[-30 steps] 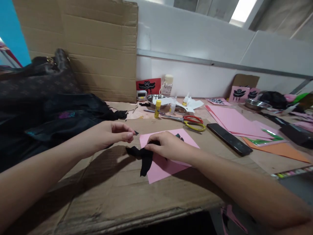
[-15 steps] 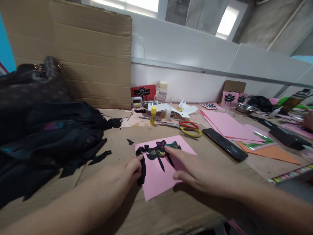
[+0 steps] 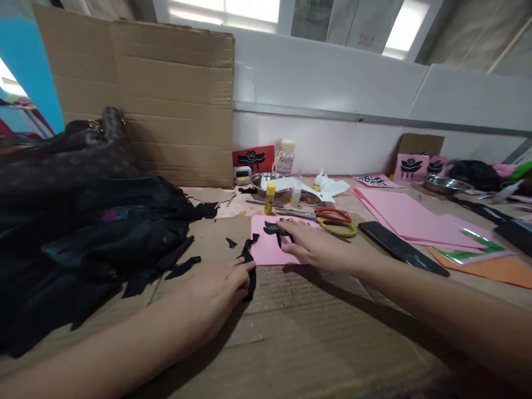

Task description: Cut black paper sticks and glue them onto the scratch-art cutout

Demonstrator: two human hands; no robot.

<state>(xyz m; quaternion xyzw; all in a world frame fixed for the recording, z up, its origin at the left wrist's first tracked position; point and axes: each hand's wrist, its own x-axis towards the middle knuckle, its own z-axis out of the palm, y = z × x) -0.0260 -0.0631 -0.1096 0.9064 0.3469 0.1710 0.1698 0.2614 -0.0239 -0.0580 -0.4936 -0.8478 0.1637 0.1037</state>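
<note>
Right hand (image 3: 311, 244) spread over my cutout (image 3: 272, 228).
Left hand (image 3: 222, 285) on scrap (image 3: 252, 286), card's (image 3: 266, 257) eight o'clock, grip unclear; dragging could skew cutout.

Your right hand (image 3: 310, 244) covers part of the black cutout (image 3: 272, 228) and some of the pink sheet (image 3: 266, 252) beneath; your left hand (image 3: 228, 280) hides part of the black strip (image 3: 251, 288), so you cannot tell whether its fingers pinch or merely press; your forearms run out of view, as do the handbag (image 3: 83, 160) at the left edge and the orange sheet (image 3: 499, 269) at the right; the timer's (image 3: 242, 175) display and the glue stick's (image 3: 270, 199) lettering are too small to read.
</note>
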